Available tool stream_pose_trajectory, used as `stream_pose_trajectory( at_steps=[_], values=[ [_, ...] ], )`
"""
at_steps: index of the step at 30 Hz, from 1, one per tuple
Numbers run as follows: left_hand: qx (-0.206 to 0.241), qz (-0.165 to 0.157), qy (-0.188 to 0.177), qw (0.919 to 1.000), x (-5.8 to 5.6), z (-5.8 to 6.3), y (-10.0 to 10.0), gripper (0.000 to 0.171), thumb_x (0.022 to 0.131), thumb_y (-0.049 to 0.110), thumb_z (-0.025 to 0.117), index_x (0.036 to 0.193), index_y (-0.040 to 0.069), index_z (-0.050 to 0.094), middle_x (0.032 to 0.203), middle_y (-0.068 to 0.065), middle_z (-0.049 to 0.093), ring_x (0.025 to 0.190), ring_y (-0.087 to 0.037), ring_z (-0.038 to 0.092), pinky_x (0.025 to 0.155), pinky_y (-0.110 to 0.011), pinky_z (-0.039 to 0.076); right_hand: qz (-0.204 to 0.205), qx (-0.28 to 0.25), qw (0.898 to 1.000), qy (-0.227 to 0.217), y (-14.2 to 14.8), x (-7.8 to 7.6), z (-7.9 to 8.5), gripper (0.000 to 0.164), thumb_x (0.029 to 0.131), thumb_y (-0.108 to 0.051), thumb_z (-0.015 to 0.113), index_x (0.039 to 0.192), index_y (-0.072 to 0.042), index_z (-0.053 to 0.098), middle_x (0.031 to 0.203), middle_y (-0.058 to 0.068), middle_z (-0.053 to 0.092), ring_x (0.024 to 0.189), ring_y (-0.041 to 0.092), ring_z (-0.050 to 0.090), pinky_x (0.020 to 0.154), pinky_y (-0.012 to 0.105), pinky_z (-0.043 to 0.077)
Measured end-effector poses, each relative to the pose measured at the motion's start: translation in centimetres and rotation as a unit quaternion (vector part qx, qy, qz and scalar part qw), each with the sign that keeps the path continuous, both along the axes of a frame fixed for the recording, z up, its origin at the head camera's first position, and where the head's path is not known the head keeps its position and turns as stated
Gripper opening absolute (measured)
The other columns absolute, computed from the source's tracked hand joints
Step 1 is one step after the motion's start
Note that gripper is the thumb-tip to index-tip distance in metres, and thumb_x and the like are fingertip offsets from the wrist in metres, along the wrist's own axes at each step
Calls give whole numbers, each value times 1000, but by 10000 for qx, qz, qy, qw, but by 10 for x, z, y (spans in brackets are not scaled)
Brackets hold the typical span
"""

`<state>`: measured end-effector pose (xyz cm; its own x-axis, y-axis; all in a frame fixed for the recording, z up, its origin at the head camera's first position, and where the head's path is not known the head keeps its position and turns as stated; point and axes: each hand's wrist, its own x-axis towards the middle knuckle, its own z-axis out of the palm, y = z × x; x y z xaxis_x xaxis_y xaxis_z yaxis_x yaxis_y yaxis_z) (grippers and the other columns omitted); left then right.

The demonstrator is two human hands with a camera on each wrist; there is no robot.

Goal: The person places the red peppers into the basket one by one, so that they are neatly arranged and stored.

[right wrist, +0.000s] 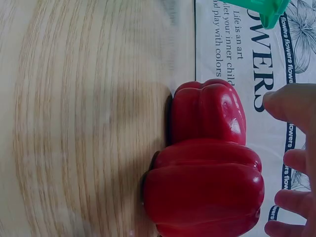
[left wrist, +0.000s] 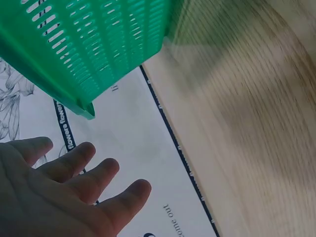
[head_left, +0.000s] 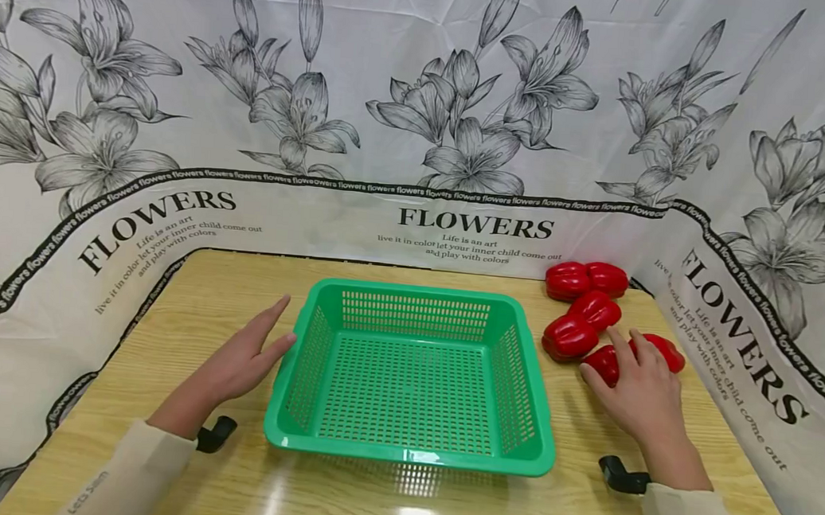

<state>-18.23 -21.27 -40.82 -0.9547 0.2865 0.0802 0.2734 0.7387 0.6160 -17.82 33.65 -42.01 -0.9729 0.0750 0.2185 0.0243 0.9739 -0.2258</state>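
A green plastic basket (head_left: pixel 406 455) with slotted walls stands mid-table. My left hand (head_left: pixel 243 360) is beside its left rim, fingers straight and spread; in the left wrist view the hand (left wrist: pixel 74 192) appears apart from the basket (left wrist: pixel 113 44). On the right, my right hand (head_left: pixel 636 389) is over the nearest red bell peppers (head_left: pixel 664 352), hiding part of them. The right wrist view has its spread fingers (right wrist: pixel 291 106) beside two glossy red peppers (right wrist: pixel 202 192), with a gap between. Several more red bell peppers (head_left: pixel 570 337) lie just beyond that hand.
The wooden table (head_left: pixel 225 476) is backed by a white cloth (head_left: pixel 329 220) printed with flowers and lettering, which also runs along both sides. The farthest peppers (head_left: pixel 586 281) lie close to the cloth at the back right. A black wrist mount (head_left: pixel 623 474) juts from each sleeve.
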Motion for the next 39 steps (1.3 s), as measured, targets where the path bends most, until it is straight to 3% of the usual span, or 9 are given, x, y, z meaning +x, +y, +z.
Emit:
stream_pose_trajectory(
  at_steps=[12, 17, 22, 30, 39],
  values=[
    [858, -20, -521, 9949, 4, -12, 6, 66, 101, 46, 36, 157, 27, 5, 159, -19, 22, 142, -46, 25, 105, -65, 30, -77, -249, 9996, -50, 1, -7, -8, 75, 90, -43, 56, 150, -7, 30, 148, 34, 25, 130, 57, 25, 94, 78, 22],
    [1271, -167, -719, 9891, 4, -16, 9, 68, 100, 43, 41, 156, 32, 4, 158, -20, 23, 138, -47, 34, 99, -58, 42, -173, -404, 9990, 18, 4, -10, -14, 73, 90, -40, 56, 149, -7, 31, 147, 34, 26, 128, 57, 27, 95, 77, 23],
    [1583, -266, -902, 9829, 3, -20, 12, 71, 100, 41, 45, 157, 28, 4, 158, -20, 22, 134, -46, 40, 90, -48, 51, -235, -558, 9981, 81, 5, -11, -17, 72, 89, -38, 58, 148, -7, 32, 145, 35, 28, 125, 59, 29, 97, 75, 24],
    [1934, -192, -1119, 9745, 3, -25, 15, 70, 101, 31, 46, 157, 27, 4, 160, -17, 18, 135, -43, 40, 91, -48, 50, -385, -768, 9963, -34, 5, -13, -23, 73, 89, -37, 58, 150, -8, 29, 145, 33, 27, 126, 57, 29, 97, 74, 27],
    [2268, -272, -1463, 9625, 2, -27, 14, 67, 102, 25, 44, 155, 37, 5, 163, -12, 8, 137, -43, 35, 95, -48, 46, -501, -1084, 9928, -53, 6, -12, -32, 75, 89, -36, 59, 152, -9, 27, 145, 33, 27, 126, 55, 28, 92, 73, 34]
  ],
)
